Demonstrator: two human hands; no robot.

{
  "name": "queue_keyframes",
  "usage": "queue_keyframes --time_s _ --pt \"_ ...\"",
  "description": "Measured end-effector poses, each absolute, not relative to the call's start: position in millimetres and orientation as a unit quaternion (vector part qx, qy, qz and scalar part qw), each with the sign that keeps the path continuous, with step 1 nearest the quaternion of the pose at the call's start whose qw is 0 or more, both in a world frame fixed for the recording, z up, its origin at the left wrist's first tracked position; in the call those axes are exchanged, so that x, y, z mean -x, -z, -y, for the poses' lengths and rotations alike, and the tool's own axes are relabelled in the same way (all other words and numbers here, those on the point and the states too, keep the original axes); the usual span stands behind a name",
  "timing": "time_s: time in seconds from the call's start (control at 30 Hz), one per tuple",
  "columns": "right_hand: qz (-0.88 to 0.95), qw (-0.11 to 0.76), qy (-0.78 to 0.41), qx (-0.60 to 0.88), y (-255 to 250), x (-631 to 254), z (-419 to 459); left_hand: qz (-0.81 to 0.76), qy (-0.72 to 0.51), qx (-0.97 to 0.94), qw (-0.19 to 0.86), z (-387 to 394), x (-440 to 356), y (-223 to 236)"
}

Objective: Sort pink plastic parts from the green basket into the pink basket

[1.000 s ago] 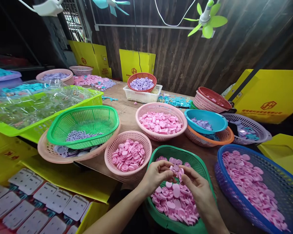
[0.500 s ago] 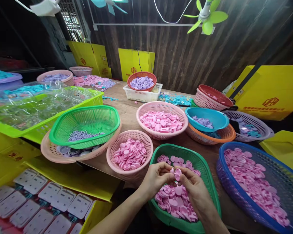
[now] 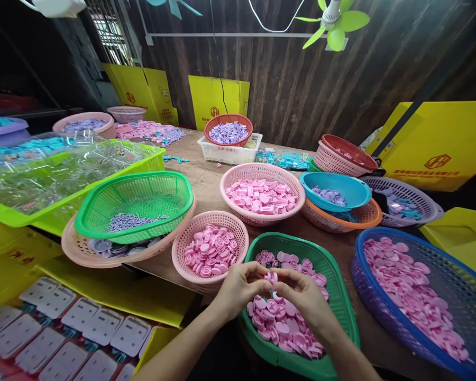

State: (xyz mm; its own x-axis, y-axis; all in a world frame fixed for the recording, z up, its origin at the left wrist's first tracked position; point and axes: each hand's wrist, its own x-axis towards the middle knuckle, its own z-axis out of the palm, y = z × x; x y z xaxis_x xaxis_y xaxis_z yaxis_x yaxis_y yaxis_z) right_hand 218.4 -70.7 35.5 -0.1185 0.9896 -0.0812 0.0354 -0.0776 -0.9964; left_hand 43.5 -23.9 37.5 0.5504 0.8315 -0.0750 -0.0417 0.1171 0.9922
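Note:
Between my two hands, over the dark green basket [image 3: 343, 317], is a small pink plastic part [image 3: 271, 279]. My left hand [image 3: 244, 288] pinches it from the left, and my right hand [image 3: 301, 296] grips it from the right with thumb and fingers. It looks like round pieces held edge-on, though fingertips cover part of it. Below lie many loose pink discs [image 3: 281, 328] in the green basket. Just left of my hands stands a round pink basket [image 3: 178, 259] with smaller round pink parts [image 3: 210, 251].
A blue basket [image 3: 360, 280] of pink discs stands at right. Behind are a pink basket [image 3: 226, 198] of blocky pink parts and a light-blue bowl [image 3: 365, 193]. At left, a bright green basket [image 3: 87, 211] rests on another basket. A yellow carton [image 3: 158, 344] of grey-white panels sits lower left.
Both hands have shifted slightly left with the pink part. Its pieces looked apart and tilted before; now they appear edge-on and close together. The view has moved slightly.

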Motion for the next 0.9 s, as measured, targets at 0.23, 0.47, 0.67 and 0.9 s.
queue_keyframes --time_s 0.23,0.47,0.67,0.9 --pt "0.706 0.131 -0.176 0.674 -3 -273 20 -0.557 -0.327 -0.754 0.121 -37 22 -36" --pt "0.742 0.026 -0.119 0.659 30 -255 4 -0.338 -0.127 -0.927 0.105 -11 -74 -7" --pt "0.748 -0.003 -0.113 0.654 25 -275 22 -0.321 0.063 -0.942 0.072 1 -96 21" --pt "0.743 0.038 -0.132 0.655 20 -289 33 -0.317 0.024 -0.928 0.194 -18 -83 -5"
